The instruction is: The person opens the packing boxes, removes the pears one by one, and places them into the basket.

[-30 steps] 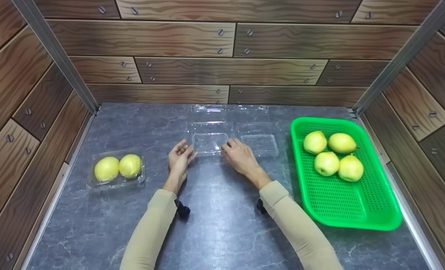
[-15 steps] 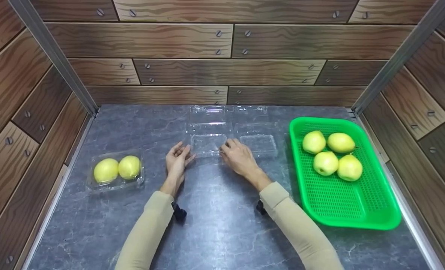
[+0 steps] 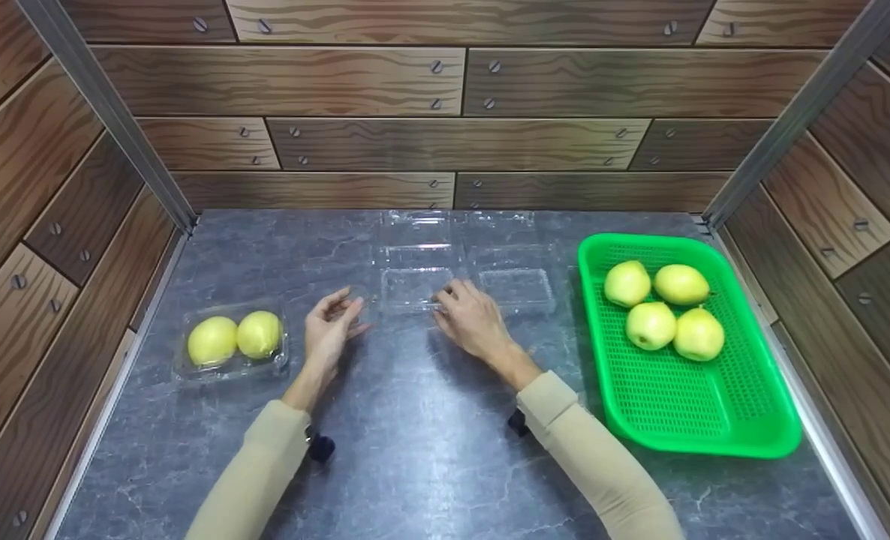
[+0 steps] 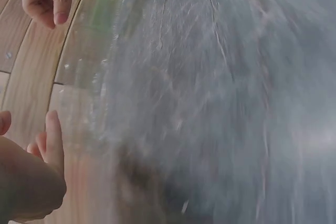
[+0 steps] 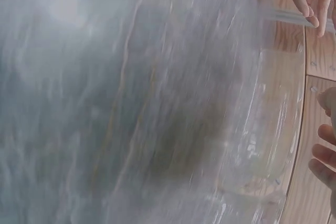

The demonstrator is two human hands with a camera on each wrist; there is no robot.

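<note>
The left box (image 3: 407, 289) lay unfolded at the middle of the table (image 3: 422, 465), its base toward the person, apparently so both hands could get at its near side. The right hand (image 3: 473, 319) was bent down at that box's near right corner, perhaps to steady it; whether the fingertips pinched anything could not be told. The left hand (image 3: 329, 330) hung short of the left corner, fingers loosely bent, nothing visible between them. Beside it, the right box (image 3: 520, 289) lay spread the same way, seemingly as a spare. Four pears (image 3: 651, 326) sat bunched in the far part of the green basket (image 3: 666, 412), handy to the right arm, while the fruit box (image 3: 254, 369), with two more, stood out of the way at left.
</note>
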